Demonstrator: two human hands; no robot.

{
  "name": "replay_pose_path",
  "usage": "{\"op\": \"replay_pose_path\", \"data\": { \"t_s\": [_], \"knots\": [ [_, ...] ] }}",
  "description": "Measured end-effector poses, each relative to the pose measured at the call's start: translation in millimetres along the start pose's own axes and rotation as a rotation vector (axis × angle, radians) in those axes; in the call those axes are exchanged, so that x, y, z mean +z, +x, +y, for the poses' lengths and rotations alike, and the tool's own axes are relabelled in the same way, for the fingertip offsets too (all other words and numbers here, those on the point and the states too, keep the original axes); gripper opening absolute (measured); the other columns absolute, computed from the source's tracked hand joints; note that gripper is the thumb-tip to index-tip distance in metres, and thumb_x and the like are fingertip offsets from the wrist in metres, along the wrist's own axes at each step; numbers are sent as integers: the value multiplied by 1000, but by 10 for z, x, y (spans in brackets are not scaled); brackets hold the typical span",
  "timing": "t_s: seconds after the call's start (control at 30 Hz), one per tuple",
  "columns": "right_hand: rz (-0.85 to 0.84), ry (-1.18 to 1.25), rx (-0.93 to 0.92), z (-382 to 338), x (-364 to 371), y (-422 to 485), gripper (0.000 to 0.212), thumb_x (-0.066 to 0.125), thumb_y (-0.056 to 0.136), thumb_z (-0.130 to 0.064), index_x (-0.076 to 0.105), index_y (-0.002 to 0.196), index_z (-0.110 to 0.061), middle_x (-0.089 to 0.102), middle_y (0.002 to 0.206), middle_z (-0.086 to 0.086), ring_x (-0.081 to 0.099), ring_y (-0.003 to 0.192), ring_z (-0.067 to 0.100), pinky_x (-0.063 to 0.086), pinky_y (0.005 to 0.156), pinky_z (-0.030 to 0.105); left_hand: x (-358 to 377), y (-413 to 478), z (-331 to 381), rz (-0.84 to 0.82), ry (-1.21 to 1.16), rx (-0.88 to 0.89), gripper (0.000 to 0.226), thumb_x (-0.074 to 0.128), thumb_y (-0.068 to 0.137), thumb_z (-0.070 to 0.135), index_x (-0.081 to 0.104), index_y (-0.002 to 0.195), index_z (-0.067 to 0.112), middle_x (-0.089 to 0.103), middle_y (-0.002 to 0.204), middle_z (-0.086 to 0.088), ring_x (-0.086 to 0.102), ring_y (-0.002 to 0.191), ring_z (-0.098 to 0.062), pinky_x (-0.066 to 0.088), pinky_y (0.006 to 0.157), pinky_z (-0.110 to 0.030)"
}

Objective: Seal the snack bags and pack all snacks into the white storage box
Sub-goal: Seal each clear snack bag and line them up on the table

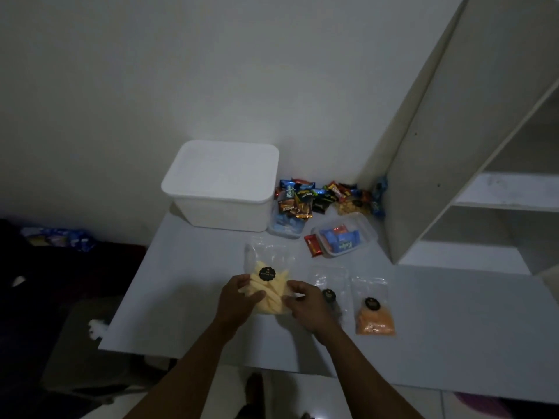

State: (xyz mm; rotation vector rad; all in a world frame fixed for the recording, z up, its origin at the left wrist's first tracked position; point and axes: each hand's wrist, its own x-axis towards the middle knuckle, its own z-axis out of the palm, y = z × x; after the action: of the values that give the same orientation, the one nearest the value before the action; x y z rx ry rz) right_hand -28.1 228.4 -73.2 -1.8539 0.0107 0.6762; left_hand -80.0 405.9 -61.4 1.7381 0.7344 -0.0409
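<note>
I am looking into what seems to be a room in a home, dimly lit. A plain painted wall (pixel 151 71) is standing behind a white tabletop (pixel 181 313), and a white open shelf unit (pixel 438 176) is rising at the right. Glossy floor tiles (pixel 317 397) are showing below the tabletop's near edge. Small wrapped snacks (pixel 302 198) are lying heaped against the wall, and some dark low furniture (pixel 45 282) is sitting at the left, too dim to identify.

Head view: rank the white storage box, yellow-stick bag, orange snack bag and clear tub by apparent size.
1. white storage box
2. yellow-stick bag and clear tub: look alike, and the tub lies farther off, so unranked
3. orange snack bag
</note>
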Motion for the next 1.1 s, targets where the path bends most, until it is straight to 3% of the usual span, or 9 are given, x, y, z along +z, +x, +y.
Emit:
{"op": "replay_pose_path", "data": {
  "t_s": [0.2, 0.3, 0.4, 0.47, 0.57, 0.6, 0.73, 0.93, 1.1],
  "knots": [
    [-8, -87, 92, 135, 260, 115, 45, 64, 85, -13, 61, 130, -9, 68, 121, 9, 68, 101, 19, 57, 92, 38, -116, 203, -293, -18, 205, -6, 49, 83, 74, 15, 62, 118, 14, 64, 109, -5, 63, 95, -21, 49, 75, -27],
    [-12, -145, 116, 182, 371, 183, 47, 62, 84, -11, 60, 131, -8, 67, 121, 7, 67, 104, 20, 56, 92, 35, -159, 305, -405, -66, 262, -29, 50, 84, 74, 18, 61, 118, 13, 64, 109, -6, 62, 96, -21, 48, 79, -29],
    [-3, -265, 115, 298, 462, 241, 52, 59, 78, -28, 63, 127, -12, 67, 121, 2, 67, 105, 18, 55, 91, 31, -171, 394, -491, -127, 347, -9, 54, 84, 73, 17, 59, 120, 8, 65, 107, -7, 64, 98, -25, 51, 86, -34],
    [11, -291, 134, 463, 492, 304, 50, 59, 78, -30, 65, 125, -13, 69, 118, 3, 68, 100, 14, 55, 84, 26, -179, 435, -498, -163, 324, -30, 60, 82, 74, 9, 53, 126, 9, 63, 98, -4, 63, 90, -22, 52, 79, -29],
    [38, -345, 121, 457, 495, 289, 40, 61, 85, -23, 67, 122, -10, 72, 114, 6, 68, 96, 15, 50, 74, 13, -195, 543, -505, -226, 272, -61, 61, 78, 76, -3, 48, 128, 13, 56, 85, 2, 56, 77, -14, 47, 58, -12],
    [48, -360, 118, 395, 491, 258, 38, 62, 86, -21, 68, 121, -8, 72, 112, 6, 68, 96, 15, 46, 70, 7, -198, 578, -524, -252, 268, -67, 60, 77, 76, -4, 50, 129, 9, 56, 84, 3, 56, 77, -15, 48, 58, -13],
    [115, -401, 107, 288, 483, 232, 24, 62, 92, -9, 69, 113, -1, 69, 99, 5, 62, 88, 13, 41, 63, 4, -233, 674, -505, -314, 312, -84, 62, 82, 75, 9, 53, 130, 10, 61, 104, -8, 61, 93, -23, 56, 75, -36],
    [247, -388, 78, 94, 429, 329, 25, 63, 92, -14, 68, 110, 1, 71, 104, 14, 67, 97, 26, 51, 81, 30, -167, 831, -265, -261, 360, 22, 67, 83, 74, 30, 52, 131, 12, 51, 131, -11, 55, 112, -23, 46, 89, -27],
    [334, -354, 48, -257, 142, 502, 33, 63, 94, -24, 64, 123, -8, 67, 116, 5, 63, 107, 20, 49, 91, 29, 11, 1050, 218, -301, 375, 121, 65, 78, 80, 35, 49, 134, 16, 49, 134, -10, 52, 111, -19, 42, 88, -25]
  ]
}}
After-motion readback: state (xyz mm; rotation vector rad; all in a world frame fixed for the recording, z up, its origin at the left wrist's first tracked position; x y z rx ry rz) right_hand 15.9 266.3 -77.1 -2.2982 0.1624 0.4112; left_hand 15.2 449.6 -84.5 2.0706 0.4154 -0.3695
